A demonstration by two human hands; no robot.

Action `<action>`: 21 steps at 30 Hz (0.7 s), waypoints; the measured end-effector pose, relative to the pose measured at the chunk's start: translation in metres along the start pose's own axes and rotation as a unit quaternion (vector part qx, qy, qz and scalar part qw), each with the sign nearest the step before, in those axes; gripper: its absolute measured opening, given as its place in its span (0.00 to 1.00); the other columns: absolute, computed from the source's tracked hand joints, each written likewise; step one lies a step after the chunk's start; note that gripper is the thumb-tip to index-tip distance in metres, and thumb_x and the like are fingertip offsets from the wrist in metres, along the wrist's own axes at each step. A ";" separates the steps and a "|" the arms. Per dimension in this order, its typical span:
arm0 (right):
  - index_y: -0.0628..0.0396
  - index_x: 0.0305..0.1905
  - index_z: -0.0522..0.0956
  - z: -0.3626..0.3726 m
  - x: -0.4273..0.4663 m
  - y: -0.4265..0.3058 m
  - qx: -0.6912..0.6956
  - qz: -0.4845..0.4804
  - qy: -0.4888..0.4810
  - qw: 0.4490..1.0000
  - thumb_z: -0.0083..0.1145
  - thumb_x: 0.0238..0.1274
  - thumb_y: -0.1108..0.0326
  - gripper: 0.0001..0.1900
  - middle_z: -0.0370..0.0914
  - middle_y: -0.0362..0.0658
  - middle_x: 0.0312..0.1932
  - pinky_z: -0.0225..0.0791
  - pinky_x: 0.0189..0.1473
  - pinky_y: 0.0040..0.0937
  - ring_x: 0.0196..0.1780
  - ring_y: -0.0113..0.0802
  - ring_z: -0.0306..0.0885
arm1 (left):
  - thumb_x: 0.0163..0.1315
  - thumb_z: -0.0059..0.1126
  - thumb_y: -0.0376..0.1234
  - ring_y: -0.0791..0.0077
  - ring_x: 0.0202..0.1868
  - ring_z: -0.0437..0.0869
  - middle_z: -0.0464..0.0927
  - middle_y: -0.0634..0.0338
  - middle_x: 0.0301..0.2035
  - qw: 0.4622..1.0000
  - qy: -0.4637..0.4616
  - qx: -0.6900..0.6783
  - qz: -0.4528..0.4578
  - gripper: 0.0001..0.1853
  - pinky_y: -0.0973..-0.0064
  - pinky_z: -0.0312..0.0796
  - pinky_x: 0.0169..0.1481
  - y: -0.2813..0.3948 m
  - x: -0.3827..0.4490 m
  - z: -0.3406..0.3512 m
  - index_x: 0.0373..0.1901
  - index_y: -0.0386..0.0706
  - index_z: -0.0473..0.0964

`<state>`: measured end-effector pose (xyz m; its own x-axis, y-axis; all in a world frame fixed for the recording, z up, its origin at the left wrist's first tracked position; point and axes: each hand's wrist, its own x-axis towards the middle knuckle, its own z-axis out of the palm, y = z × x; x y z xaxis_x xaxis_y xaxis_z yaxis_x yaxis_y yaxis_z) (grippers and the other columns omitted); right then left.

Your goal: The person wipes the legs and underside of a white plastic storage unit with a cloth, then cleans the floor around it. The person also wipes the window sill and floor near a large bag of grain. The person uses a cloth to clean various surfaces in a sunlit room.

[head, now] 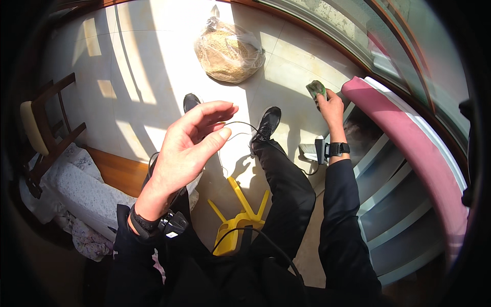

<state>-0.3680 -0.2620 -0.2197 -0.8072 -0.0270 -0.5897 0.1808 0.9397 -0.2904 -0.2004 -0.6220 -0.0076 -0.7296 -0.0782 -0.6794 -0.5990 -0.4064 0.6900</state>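
Observation:
My left hand [188, 144] is raised in front of me, its fingers curved and the thumb apart from them. I see nothing held in it, though a thin dark cable [245, 123] passes behind the fingertips. Out to the right, my right hand [330, 107] grips a dirty green and dark pad [316, 89], perhaps a scouring sponge or a cloth. Below that hand, a white brush or dustpan [308, 152] is partly hidden behind the wrist device. Ahead on the tiles sits a clear plastic bag of pale yellow grains or pellets [230, 51].
A yellow plastic stool [239, 222] is between my legs. To the right stands a drawer unit [395, 207] topped with pink cloth [399, 126], beside a glass sliding door [433, 57]. A wooden chair [50, 126] and patterned fabric [88, 195] are at left.

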 end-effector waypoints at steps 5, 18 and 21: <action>0.56 0.53 0.86 0.082 0.076 0.076 0.014 0.015 0.102 0.995 0.61 0.65 0.57 0.19 0.88 0.48 0.31 0.78 0.44 0.37 0.36 0.39 0.88 | 0.70 0.60 0.23 0.64 0.65 0.82 0.82 0.46 0.59 1.000 0.026 0.007 0.013 0.21 0.68 0.70 0.73 -0.022 0.045 -0.028 0.64 0.31 0.74; 0.53 0.49 0.85 0.116 0.248 0.167 0.034 -0.019 0.352 0.935 0.61 0.62 0.64 0.13 0.85 0.50 0.48 0.75 0.56 0.46 0.52 0.53 0.83 | 0.77 0.57 0.41 0.56 0.71 0.75 0.72 0.45 0.71 0.984 0.032 0.086 0.156 0.33 0.62 0.70 0.72 -0.044 0.118 -0.117 0.78 0.36 0.61; 0.54 0.48 0.84 0.094 0.262 0.194 -0.035 -0.067 0.378 0.923 0.61 0.61 0.64 0.12 0.84 0.50 0.49 0.74 0.58 0.46 0.55 0.53 0.81 | 0.80 0.53 0.38 0.57 0.73 0.72 0.69 0.46 0.72 0.984 0.018 0.050 0.173 0.33 0.63 0.67 0.76 -0.038 0.135 -0.136 0.80 0.35 0.57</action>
<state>-0.4916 -0.1183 -0.5011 -0.9857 0.0762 0.1506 0.0355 0.9659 -0.2566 -0.2311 -0.7404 -0.1592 -0.8844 -0.2278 -0.4073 -0.3484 -0.2586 0.9010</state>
